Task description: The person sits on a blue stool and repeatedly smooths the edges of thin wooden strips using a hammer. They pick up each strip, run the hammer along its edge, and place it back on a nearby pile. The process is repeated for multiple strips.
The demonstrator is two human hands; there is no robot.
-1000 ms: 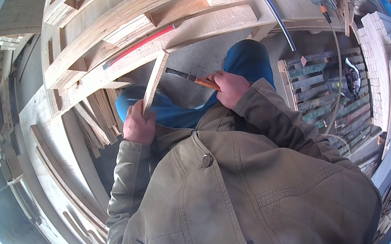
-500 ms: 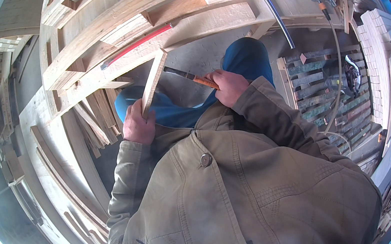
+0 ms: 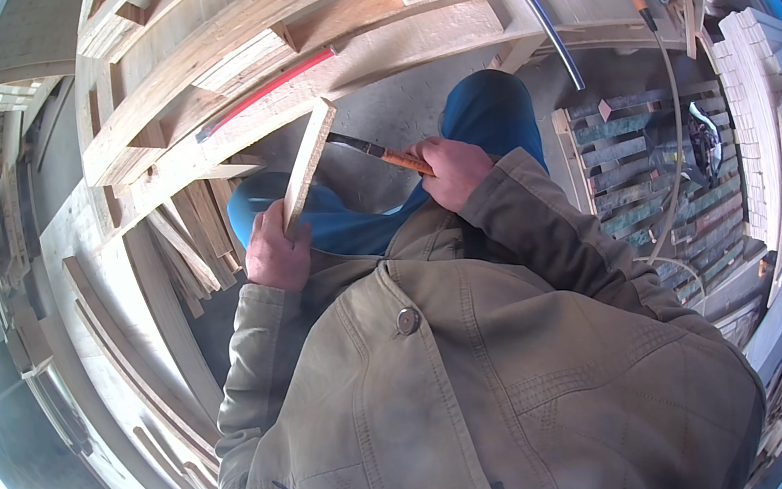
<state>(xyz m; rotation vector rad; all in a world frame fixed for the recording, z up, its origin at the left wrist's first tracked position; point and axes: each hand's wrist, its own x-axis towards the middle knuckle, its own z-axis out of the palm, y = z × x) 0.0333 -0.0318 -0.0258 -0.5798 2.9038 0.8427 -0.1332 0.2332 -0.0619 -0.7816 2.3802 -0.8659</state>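
My left hand (image 3: 277,251) is closed around the lower end of a short, flat wooden strip (image 3: 309,164), which slants up and to the right. In my right hand (image 3: 456,172) is a hand tool (image 3: 392,157) with an orange-brown handle and a dark shaft. The shaft points up and left toward the strip. Its far end reaches the strip's right edge in the picture, and whether they touch I cannot tell. The tool's tip does not show, so its exact kind is unclear. Both hands are above my lap, between my blue-trousered knees.
Ahead stands a wooden frame of beams and blocks (image 3: 449,21), with a long red bar (image 3: 272,90) lying on it. A metal tube (image 3: 543,27) slants down at its right. Boards (image 3: 137,369) lie at left; a slatted pallet (image 3: 615,150) and hose (image 3: 675,131) are at right.
My view has shifted slightly, so the wooden frame and red bar appear a little further left. Both hands keep their holds, with hardly any movement.
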